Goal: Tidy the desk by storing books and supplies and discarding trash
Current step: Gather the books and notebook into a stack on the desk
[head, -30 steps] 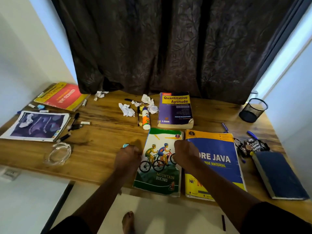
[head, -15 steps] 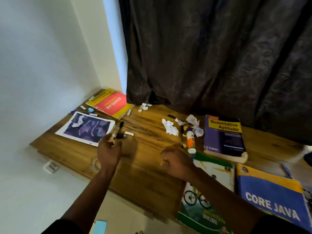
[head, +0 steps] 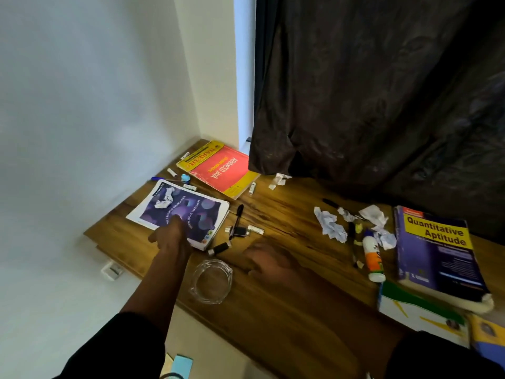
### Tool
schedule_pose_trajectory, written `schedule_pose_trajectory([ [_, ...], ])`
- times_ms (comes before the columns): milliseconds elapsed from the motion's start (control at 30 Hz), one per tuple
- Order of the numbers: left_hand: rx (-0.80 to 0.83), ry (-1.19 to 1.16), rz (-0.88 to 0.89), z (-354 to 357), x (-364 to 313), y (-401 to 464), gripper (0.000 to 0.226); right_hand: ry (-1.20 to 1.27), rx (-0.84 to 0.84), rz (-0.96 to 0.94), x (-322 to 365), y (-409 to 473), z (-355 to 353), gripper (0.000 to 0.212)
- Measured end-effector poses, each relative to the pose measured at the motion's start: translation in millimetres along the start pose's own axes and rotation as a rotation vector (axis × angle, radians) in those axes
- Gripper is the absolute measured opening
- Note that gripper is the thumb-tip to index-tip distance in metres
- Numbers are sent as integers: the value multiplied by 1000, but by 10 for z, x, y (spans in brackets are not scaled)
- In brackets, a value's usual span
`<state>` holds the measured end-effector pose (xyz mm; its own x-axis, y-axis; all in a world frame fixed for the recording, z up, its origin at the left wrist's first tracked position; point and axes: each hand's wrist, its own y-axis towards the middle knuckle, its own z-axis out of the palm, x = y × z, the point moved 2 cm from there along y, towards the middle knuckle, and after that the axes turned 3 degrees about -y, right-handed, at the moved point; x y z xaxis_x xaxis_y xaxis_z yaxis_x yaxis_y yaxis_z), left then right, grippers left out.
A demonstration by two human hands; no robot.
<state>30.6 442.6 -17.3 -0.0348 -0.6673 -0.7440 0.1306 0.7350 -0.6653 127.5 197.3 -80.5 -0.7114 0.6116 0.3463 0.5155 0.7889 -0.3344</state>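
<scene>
Wooden and brown, the surface (head: 287,310) fills a corner of the room, with a white wall (head: 82,105) on one side and a big dark curtain (head: 382,91) hanging behind it. A purple book (head: 437,250) that says Quantitative Aptitude lies flat on the right side. A red and yellow book (head: 221,169) lies flat far back in the corner. Near it lies a purple notebook (head: 180,214) with a small paper ball (head: 164,199) on top. The left hand (head: 170,236) rests on the near edge of this notebook, and its grip looks loose with the fingers spread, not holding it. The right hand (head: 270,262) is blurry and lies low over the wood with nothing in it; I cannot tell if its grip is open or closed. A clear glass dish (head: 211,281) sits between the two arms. Crumpled white papers (head: 330,225) lie in the middle, beside a glue stick (head: 372,255). Black pens (head: 237,220) and little caps lie just beside the notebook.
</scene>
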Motion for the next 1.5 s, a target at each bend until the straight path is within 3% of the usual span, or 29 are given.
schedule_pose_trajectory([
  [133,154,-164,-100,0,-55,330,90,-75,40,3,272,-70,-242,71],
  [200,192,-212,-136,19,176,1137,103,-137,49,1,341,-49,-284,56],
  [267,178,-248,-187,24,202,1244,118,-212,35,-24,359,-14,-273,48],
  [333,135,-254,-204,-29,55,814,97,-254,16,-43,358,23,-233,48],
  [433,147,-267,-135,13,-129,332,62,-298,-2,-81,362,31,-242,50],
  [733,260,-204,335,312,-618,-41,40,-244,-136,-124,345,-176,-305,50],
  [867,336,-220,489,443,-865,-525,12,-175,-173,-100,349,-240,-281,55],
  [933,327,-169,543,489,-931,-696,22,-114,-183,-97,299,-248,-265,55],
  [1067,458,-61,656,518,-967,-1076,20,440,-126,31,198,-314,-232,53],
  [1167,695,-21,628,513,-874,-1346,22,840,-258,145,102,-385,-512,32],
  [1267,893,46,556,509,-679,-1549,16,1337,-259,193,-31,-600,-913,22],
  [1400,1092,168,407,521,-215,-1672,21,1973,-310,4,-285,-965,-1267,52],
  [1500,1166,349,311,538,207,-1785,41,1997,-292,15,-524,-1296,-1366,68],
])
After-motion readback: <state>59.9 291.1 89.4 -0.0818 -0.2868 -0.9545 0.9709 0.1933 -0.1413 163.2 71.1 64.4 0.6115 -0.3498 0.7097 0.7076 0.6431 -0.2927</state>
